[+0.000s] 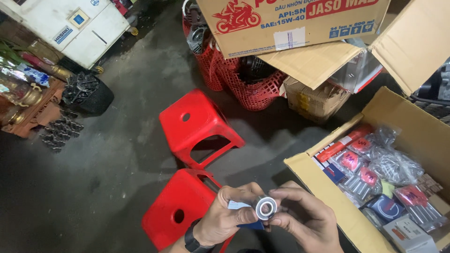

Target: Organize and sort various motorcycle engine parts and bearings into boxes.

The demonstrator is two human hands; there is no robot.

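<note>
Both my hands are low in the middle of the head view, holding a small round metal bearing [266, 207] between them. My left hand [225, 215], with a dark watch on the wrist, pinches the bearing together with a small white and blue box [240, 206]. My right hand [304, 218] grips the bearing's right side with thumb and fingers. The hands hover above a red plastic stool [176, 206].
An open cardboard box [318, 182] of bagged metal parts and small packages stands at the right. A second red stool [197, 124] is ahead. Red mesh baskets [248, 86], more cardboard boxes [300, 23], a black tub of parts [89, 93] and a white machine [70, 28] surround the dark floor.
</note>
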